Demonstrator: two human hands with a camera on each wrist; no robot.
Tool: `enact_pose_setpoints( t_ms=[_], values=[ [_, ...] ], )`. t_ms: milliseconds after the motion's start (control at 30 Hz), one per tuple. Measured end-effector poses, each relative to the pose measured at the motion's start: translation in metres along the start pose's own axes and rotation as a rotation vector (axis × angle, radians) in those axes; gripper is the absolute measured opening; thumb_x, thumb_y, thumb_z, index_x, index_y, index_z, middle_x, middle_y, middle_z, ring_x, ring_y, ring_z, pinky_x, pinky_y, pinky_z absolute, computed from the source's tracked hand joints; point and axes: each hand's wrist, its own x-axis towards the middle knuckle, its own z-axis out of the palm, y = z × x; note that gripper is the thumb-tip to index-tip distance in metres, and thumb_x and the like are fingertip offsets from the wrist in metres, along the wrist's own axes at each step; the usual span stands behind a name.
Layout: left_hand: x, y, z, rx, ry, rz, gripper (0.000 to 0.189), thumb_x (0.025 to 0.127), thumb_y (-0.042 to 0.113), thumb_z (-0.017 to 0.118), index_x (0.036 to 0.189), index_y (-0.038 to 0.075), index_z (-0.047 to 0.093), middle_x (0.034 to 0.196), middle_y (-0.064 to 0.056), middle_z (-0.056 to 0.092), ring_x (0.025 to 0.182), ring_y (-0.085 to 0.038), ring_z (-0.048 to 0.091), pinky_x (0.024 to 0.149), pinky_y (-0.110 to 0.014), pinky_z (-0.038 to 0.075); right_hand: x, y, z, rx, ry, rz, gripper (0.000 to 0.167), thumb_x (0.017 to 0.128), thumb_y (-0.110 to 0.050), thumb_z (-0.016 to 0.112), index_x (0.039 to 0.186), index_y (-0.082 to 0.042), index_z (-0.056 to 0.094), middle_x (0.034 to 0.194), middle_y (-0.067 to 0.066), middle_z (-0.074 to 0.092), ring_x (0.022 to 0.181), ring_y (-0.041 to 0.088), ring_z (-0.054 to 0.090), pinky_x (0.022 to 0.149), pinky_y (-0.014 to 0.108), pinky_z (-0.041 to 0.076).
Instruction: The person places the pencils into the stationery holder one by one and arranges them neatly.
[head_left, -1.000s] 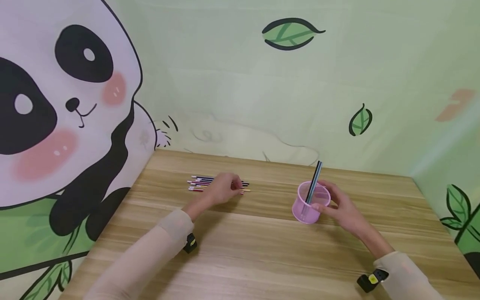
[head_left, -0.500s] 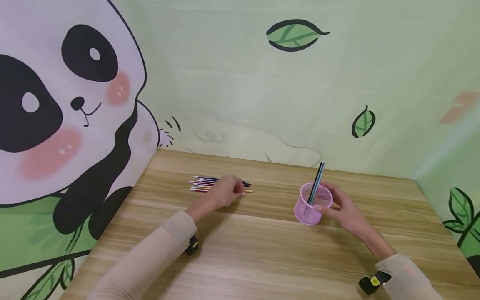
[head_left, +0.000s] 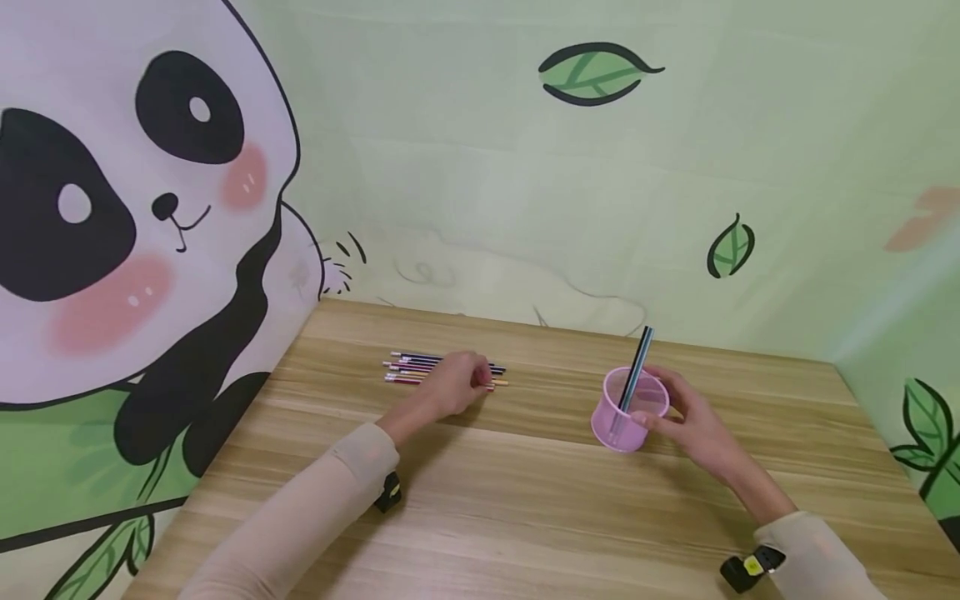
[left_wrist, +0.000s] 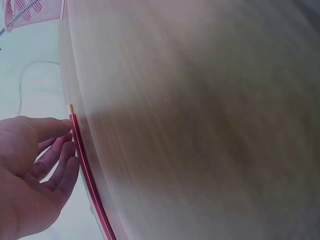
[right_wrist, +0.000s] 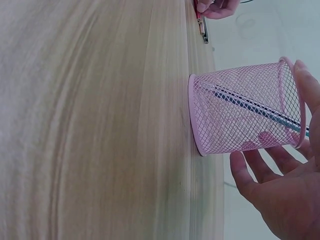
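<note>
My left hand [head_left: 453, 385] is over a row of pencils [head_left: 408, 366] lying on the table, covering their middle part. In the left wrist view its thumb and fingertips pinch a red pencil [left_wrist: 91, 180] near its end, low at the tabletop. My right hand [head_left: 693, 425] grips the rim and side of a pink mesh pencil cup [right_wrist: 235, 132], thumb at the rim and fingers along the wall. The cup stands upright on the table. Inside lean a dark pencil and a light-blue one [head_left: 640, 358], sticking out well above the rim.
The wooden table [head_left: 525, 500] ends at a pale green backdrop [head_left: 450, 167] printed with a panda and leaves, which also rises along the left and right sides. Small black cameras [head_left: 742, 571] are worn at both wrists.
The head view has shifted slightly, so everything sits a little further right and lower. Both hands hold almost still, the left at the pencils, the right at the cup.
</note>
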Motion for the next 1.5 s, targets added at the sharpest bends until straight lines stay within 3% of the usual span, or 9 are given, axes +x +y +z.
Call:
enact_pose_setpoints(
  t_ms=[433,567,667,733,800,967,1033,1267,1500],
  values=[
    [-0.001,0.003,0.005,-0.009,-0.065,-0.015,0.012,0.096,0.002,0.076,0.093,0.013,0.072,0.088,0.003,0.069,0.082,-0.012,0.063,0.076,-0.029,0.056,0.0,0.003,-0.001,-0.011,0.001,0.003,0.076,0.101,-0.02,0.076,0.162,-0.005,0.033,0.155,0.026,0.048,0.143,0.05,0.044,0.098,0.016,0.047],
    [0.0,0.006,0.005,0.0,-0.073,-0.011,0.012,0.096,0.002,0.076,0.093,0.013,0.072,0.089,0.003,0.07,0.083,-0.012,0.063,0.078,-0.029,0.057,-0.001,0.004,-0.001,-0.01,0.002,-0.002,0.075,0.101,-0.019,0.076,0.162,-0.005,0.034,0.154,0.025,0.049,0.144,0.049,0.045,0.108,0.038,0.051],
    [0.0,0.009,0.005,0.013,-0.092,-0.011,0.011,0.097,0.002,0.075,0.095,0.012,0.072,0.09,0.002,0.07,0.084,-0.013,0.063,0.079,-0.03,0.057,-0.003,0.003,-0.001,0.006,0.004,-0.01,0.073,0.101,-0.016,0.075,0.161,-0.003,0.034,0.153,0.026,0.049,0.143,0.049,0.045,0.111,0.059,0.044],
    [-0.001,0.012,0.004,0.022,-0.102,-0.013,0.01,0.098,0.002,0.075,0.096,0.012,0.072,0.09,0.002,0.069,0.084,-0.013,0.063,0.08,-0.031,0.057,-0.004,0.003,-0.001,0.009,0.005,-0.013,0.073,0.101,-0.015,0.075,0.161,-0.002,0.034,0.153,0.026,0.049,0.143,0.05,0.044,0.112,0.063,0.041],
    [-0.001,0.014,0.003,0.038,-0.105,-0.013,0.01,0.097,0.002,0.075,0.096,0.012,0.072,0.091,0.001,0.069,0.085,-0.014,0.062,0.081,-0.031,0.057,-0.004,0.003,-0.001,0.009,0.005,-0.011,0.074,0.101,-0.015,0.075,0.161,-0.003,0.034,0.154,0.026,0.049,0.143,0.05,0.044,0.112,0.06,0.043],
    [0.0,0.012,0.004,0.097,-0.103,0.008,0.011,0.097,0.003,0.075,0.094,0.013,0.073,0.09,0.002,0.069,0.084,-0.013,0.063,0.08,-0.031,0.057,0.0,0.006,-0.001,-0.004,0.004,0.007,0.076,0.101,-0.022,0.076,0.162,-0.007,0.035,0.156,0.023,0.048,0.144,0.048,0.044,0.104,0.028,0.051],
    [0.0,0.01,0.004,0.124,-0.1,0.023,0.011,0.097,0.003,0.075,0.094,0.013,0.073,0.091,0.002,0.07,0.085,-0.013,0.064,0.08,-0.031,0.058,0.002,0.006,0.0,-0.007,0.004,0.007,0.076,0.1,-0.022,0.077,0.162,-0.007,0.035,0.155,0.023,0.048,0.144,0.048,0.045,0.102,0.024,0.05],
    [0.001,0.009,0.001,0.2,-0.088,0.101,0.004,0.099,0.01,0.075,0.098,0.014,0.075,0.094,0.001,0.071,0.09,-0.014,0.067,0.083,-0.032,0.058,0.004,0.005,0.001,0.003,0.003,-0.01,0.074,0.1,-0.016,0.076,0.161,-0.005,0.036,0.153,0.026,0.049,0.142,0.049,0.046,0.111,0.06,0.044],
    [0.004,0.034,-0.021,0.099,-0.065,0.19,0.005,0.102,0.01,0.072,0.106,0.011,0.075,0.098,0.002,0.069,0.091,-0.011,0.065,0.083,-0.027,0.057,0.003,0.004,0.002,0.012,0.005,-0.015,0.073,0.1,-0.014,0.075,0.161,-0.003,0.035,0.153,0.026,0.048,0.143,0.05,0.045,0.111,0.063,0.042]
  ],
)
